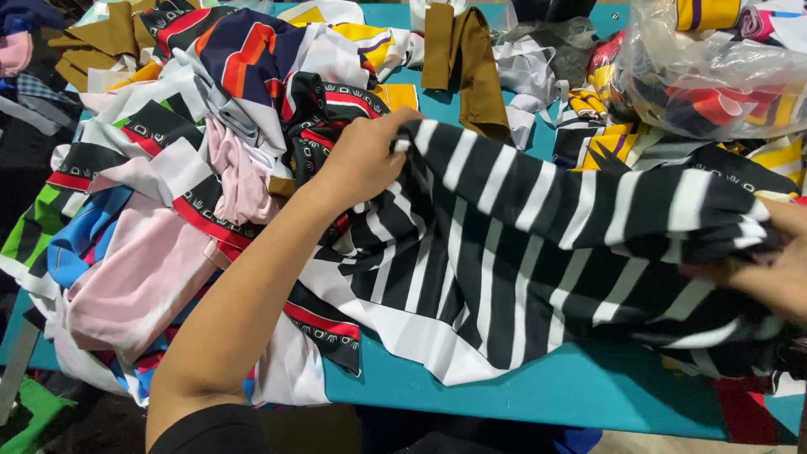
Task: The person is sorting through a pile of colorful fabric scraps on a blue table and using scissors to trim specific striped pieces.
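Midway, by the look of it: the black-and-white striped cloth (538, 252) is stretched taut between both hands over the teal table (538, 391), not yet folded or laid flat. Left hand (361, 160) pinches its edge at about 11 o'clock of the cloth; right hand (777, 265) grips the bunched end at 3 o'clock. At 9 o'clock the heap of printed scraps (176, 168) lies unsorted, and a clear plastic bag (706, 67) sits at 1 o'clock

At the far right of your table (538, 391) sits one package: a clear, crumpled plastic bag (714, 71), bulging and rounded, stuffed with red, yellow, black and white cloth. You have no labels, signs or screens in view.
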